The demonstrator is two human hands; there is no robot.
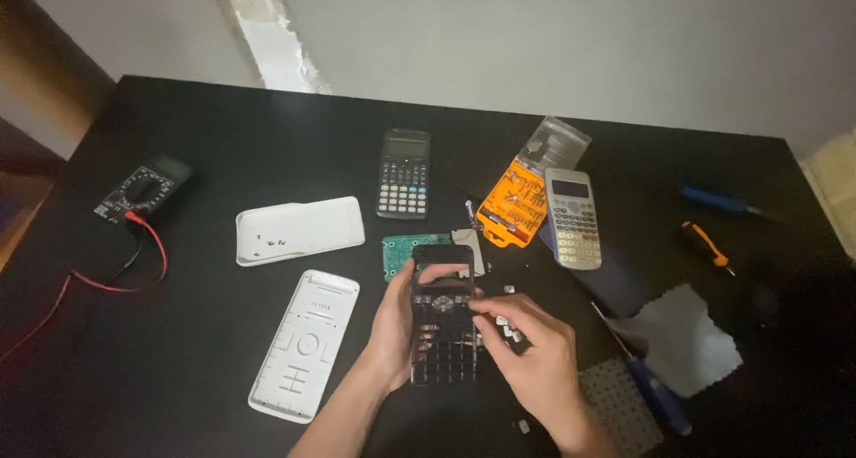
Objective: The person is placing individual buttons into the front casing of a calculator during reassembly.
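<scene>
Calc. front shell (443,333) gripped by left hand (392,333); key pinched by right hand (526,351). PCB (406,251) already out beyond grip; most key holes empty.

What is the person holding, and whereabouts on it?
The left hand grips a black calculator front shell by its left edge. The right hand pinches small loose keys at its fingertips.

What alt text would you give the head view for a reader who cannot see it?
A person's left hand holds a black calculator front shell over a black table while the right hand places small keys into it. Around lie a green circuit board, two whole calculators, white covers, an orange bit set, screwdrivers and a multimeter.
</scene>
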